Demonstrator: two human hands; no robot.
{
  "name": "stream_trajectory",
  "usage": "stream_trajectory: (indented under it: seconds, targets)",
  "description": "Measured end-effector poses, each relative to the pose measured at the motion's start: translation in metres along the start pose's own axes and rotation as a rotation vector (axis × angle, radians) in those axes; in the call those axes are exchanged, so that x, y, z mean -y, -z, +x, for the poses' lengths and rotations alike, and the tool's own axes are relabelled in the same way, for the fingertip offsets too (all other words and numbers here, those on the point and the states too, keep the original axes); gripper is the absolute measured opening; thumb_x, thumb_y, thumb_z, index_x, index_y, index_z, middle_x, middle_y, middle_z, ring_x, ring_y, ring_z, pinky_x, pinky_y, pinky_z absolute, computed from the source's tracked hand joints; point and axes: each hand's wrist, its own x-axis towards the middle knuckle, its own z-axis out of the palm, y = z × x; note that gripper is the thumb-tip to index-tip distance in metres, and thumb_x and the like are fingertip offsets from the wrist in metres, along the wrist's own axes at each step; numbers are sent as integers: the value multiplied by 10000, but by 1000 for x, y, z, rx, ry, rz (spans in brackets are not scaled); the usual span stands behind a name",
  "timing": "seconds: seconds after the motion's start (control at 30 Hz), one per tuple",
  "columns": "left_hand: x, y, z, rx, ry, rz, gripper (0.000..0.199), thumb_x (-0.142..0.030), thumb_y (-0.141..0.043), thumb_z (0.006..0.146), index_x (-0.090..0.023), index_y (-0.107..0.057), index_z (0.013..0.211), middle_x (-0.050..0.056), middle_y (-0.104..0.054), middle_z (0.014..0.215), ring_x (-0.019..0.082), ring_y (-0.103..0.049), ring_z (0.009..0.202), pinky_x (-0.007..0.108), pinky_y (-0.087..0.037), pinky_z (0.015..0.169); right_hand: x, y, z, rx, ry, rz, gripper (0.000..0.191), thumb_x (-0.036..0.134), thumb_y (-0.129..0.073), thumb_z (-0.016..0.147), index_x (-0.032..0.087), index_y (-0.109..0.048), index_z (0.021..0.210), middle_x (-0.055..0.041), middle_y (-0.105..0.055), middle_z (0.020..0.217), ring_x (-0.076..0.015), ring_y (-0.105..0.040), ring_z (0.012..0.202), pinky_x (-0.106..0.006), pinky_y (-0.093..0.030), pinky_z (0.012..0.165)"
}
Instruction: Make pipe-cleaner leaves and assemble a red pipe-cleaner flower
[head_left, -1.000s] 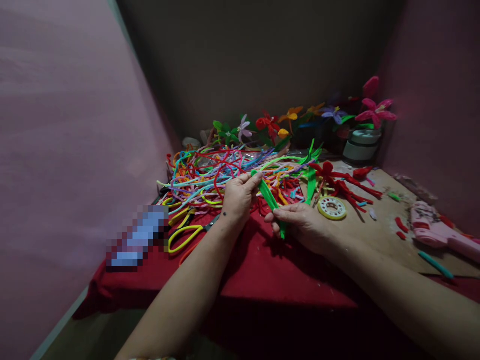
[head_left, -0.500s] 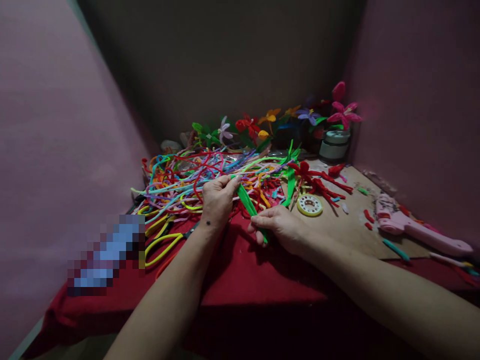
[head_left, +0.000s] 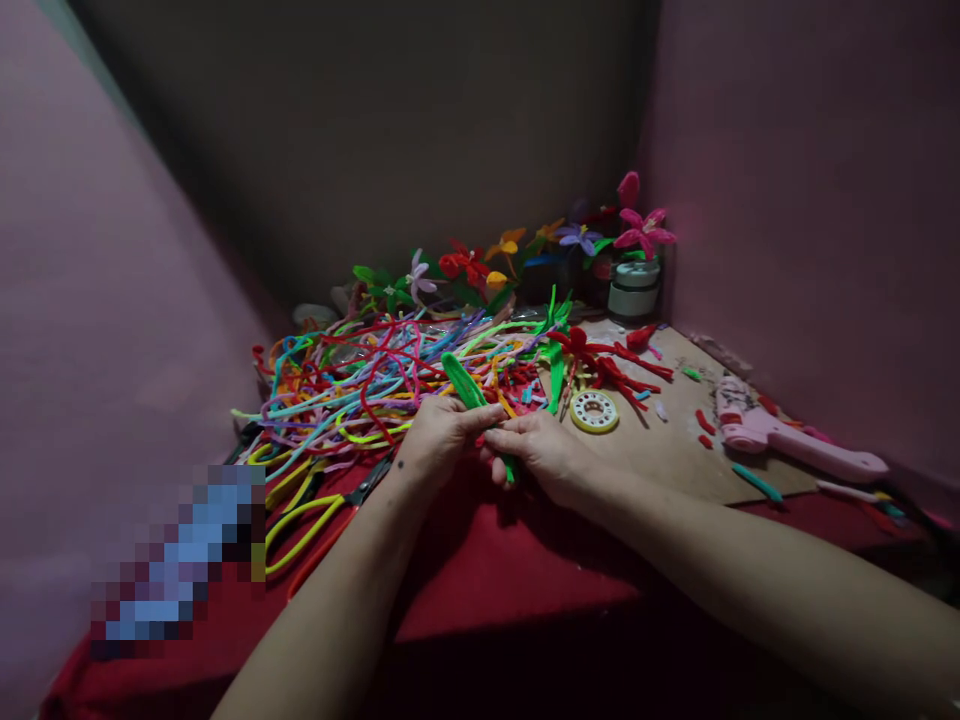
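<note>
A bright green leaf made of pipe cleaner [head_left: 461, 380] is pinched low down between both hands. My left hand [head_left: 441, 432] closes thumb and fingers on its middle, and the rounded tip stands up above them. Right beside it, my right hand [head_left: 534, 448] grips the lower part, with a green end poking out below the fingers. The two hands nearly touch. Behind them spreads a tangled heap of coloured pipe cleaners [head_left: 375, 385]. More green strips [head_left: 555, 375] and a red pipe-cleaner flower [head_left: 592, 350] lie just beyond the right hand.
Yellow-handled scissors [head_left: 304, 530] rest left of my left forearm on the red cloth [head_left: 525, 570]. A yellow-rimmed tape roll [head_left: 594, 411] and a pink glue gun [head_left: 787, 435] lie on the board [head_left: 675, 460]. Finished flowers [head_left: 465, 262] and a jar [head_left: 634, 290] stand along the back wall.
My left hand has slid down the green leaf toward the right hand, leaving its tip exposed. The whole view has shifted, so the table things appear farther left.
</note>
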Motion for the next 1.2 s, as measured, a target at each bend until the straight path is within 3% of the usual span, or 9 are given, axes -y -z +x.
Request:
stream_trajectory:
  seconds: [0.17, 0.33, 0.5, 0.63, 0.7, 0.77, 0.9, 1.07, 1.2]
  targets:
    - [-4, 7, 6, -121, -39, -167, 378, -303, -725, 558, -138, -415, 419, -81, -280, 340, 17, -220, 309, 191, -157, 335, -3, 0, 0, 13, -43, 15, 232, 264, -524, 730, 91, -601, 595, -1, -533, 397, -63, -428, 319, -187, -300, 372]
    - [-7, 16, 9, -219, -139, -196, 239, -285, -722, 560, -110, -559, 570, -61, -387, 420, 32, -323, 349, 177, -249, 358, -6, 0, 1, 63, -52, 12, 237, 262, -528, 729, 93, -599, 579, 0, -529, 387, -64, -435, 313, -187, -314, 369]
    - [-10, 24, 10, -354, -226, -117, 258, -290, -716, 568, -107, -547, 503, -73, -336, 380, 16, -271, 330, 163, -182, 326, -4, 0, -1, 80, -51, 10, 234, 252, -523, 735, 95, -603, 581, 1, -531, 387, -60, -441, 325, -182, -323, 379]
    - [-10, 31, 13, -393, -288, -290, 229, -324, -691, 605, -114, -604, 633, -72, -367, 419, 24, -302, 353, 153, -232, 341, -4, 1, 0, 100, -63, 23, 228, 249, -528, 740, 87, -611, 602, -16, -552, 410, -70, -461, 347, -193, -342, 400]
    - [-9, 33, 14, -346, -272, -389, 255, -345, -695, 605, -123, -602, 689, -58, -432, 486, 27, -351, 387, 147, -275, 365, -5, 2, 1, 86, -58, 47, 223, 255, -533, 745, 85, -616, 627, -26, -574, 446, -71, -473, 366, -197, -351, 414]
    - [-7, 31, 13, -221, -189, -428, 280, -362, -701, 601, -125, -582, 693, -42, -471, 542, 29, -378, 411, 146, -288, 378, -6, 4, 3, 65, -48, 62, 221, 258, -534, 751, 84, -618, 644, -29, -581, 462, -71, -478, 376, -199, -357, 425]
    - [-2, 21, 9, -14, -97, -323, 285, -332, -700, 616, -122, -509, 592, -55, -399, 488, 31, -347, 399, 161, -266, 383, -5, 5, 3, 69, -36, 84, 237, 291, -554, 740, 76, -622, 667, -35, -586, 467, -86, -498, 397, -217, -375, 453]
    - [-2, 9, 5, -13, -131, -213, 313, -299, -672, 649, -133, -436, 526, -66, -329, 457, 31, -307, 391, 177, -231, 390, -1, 6, 1, 103, 16, 189, 244, 327, -653, 635, 85, -619, 630, -31, -609, 552, -85, -507, 478, -229, -378, 522]
    - [-2, 9, 4, 4, -140, -141, 321, -317, -662, 656, -134, -441, 512, -58, -346, 452, 38, -320, 392, 191, -244, 399, 0, 6, 3, 23, 25, 234, 196, 277, -693, 569, 109, -595, 554, 29, -529, 469, -48, -394, 411, -211, -272, 446]
